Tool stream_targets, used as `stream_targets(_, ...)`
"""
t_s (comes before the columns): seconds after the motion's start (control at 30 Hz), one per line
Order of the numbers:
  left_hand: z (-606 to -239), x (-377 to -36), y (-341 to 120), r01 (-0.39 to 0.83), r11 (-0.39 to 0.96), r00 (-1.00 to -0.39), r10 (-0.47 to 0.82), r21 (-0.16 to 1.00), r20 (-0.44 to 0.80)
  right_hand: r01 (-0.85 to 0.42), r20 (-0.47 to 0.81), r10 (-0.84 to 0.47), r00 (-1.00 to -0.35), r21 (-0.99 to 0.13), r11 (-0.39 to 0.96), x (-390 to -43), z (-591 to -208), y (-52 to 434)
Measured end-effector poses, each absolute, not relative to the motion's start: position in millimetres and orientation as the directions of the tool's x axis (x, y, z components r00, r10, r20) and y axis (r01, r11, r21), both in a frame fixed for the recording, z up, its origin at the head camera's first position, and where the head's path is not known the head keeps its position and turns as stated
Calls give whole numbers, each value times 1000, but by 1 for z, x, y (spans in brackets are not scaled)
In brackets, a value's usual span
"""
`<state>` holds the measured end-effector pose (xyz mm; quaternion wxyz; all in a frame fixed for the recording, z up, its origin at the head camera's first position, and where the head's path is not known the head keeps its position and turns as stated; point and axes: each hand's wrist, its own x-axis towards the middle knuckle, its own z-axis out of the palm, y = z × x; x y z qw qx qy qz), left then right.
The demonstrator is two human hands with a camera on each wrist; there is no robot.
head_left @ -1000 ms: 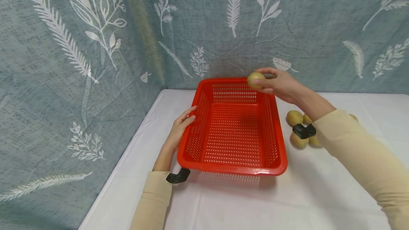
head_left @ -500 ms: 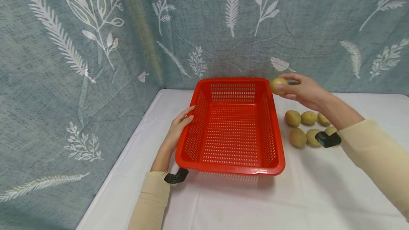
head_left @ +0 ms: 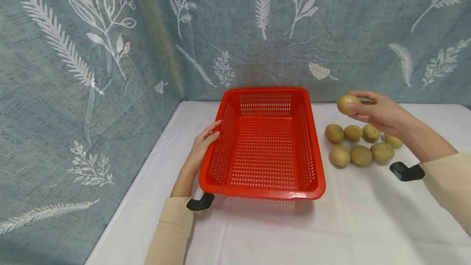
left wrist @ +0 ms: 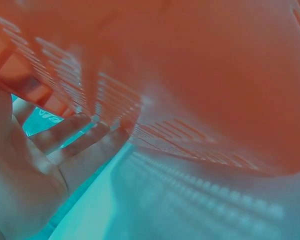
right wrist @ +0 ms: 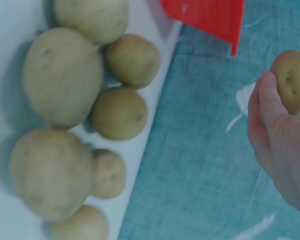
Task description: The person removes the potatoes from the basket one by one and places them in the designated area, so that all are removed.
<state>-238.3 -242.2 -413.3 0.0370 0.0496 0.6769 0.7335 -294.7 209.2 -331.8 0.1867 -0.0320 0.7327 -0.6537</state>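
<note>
A red plastic basket (head_left: 263, 193) with slotted walls stands in the middle of the head view, and its inside holds nothing. My left hand (head_left: 196, 152) holds its left side near the rim. In the left wrist view, the fingers (left wrist: 95, 150) of that hand lie against the outside of the basket wall (left wrist: 230, 75). To the right of the basket, my right hand (head_left: 382, 113) pinches a potato (head_left: 347, 104) between thumb and fingers, above the table. The right wrist view also shows this potato (right wrist: 294, 82) at the fingertips.
Several potatoes (head_left: 361, 156) lie in two rows on the white tablecloth (head_left: 279, 236), right of the basket and below my right hand. A blue-green patterned cloth (head_left: 235, 32) hangs behind the table and along its left side.
My right hand has moved right with the potato, from over the basket's back right corner to above the potato rows. My left hand stays at the basket's side.
</note>
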Motion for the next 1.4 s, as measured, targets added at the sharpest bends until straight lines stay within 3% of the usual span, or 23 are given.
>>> stream_targets(0.53,-414,-238,-240,10,-66,-993,116,998,18,294,-278,-242,-930,-955,-30,-269,-370,284)
stream_targets(0.83,-413,-238,-241,3,-82,-994,105,997,12,293,-302,-122,-945,-952,85,-259,-405,327)
stream_targets(1.07,-410,-239,-243,12,-54,-994,108,998,17,292,-333,-80,-939,-900,324,-243,-423,339)
stream_targets(1.4,-412,-239,-240,16,-50,-994,108,999,22,312,-329,-3,-944,-898,311,-237,-441,339)
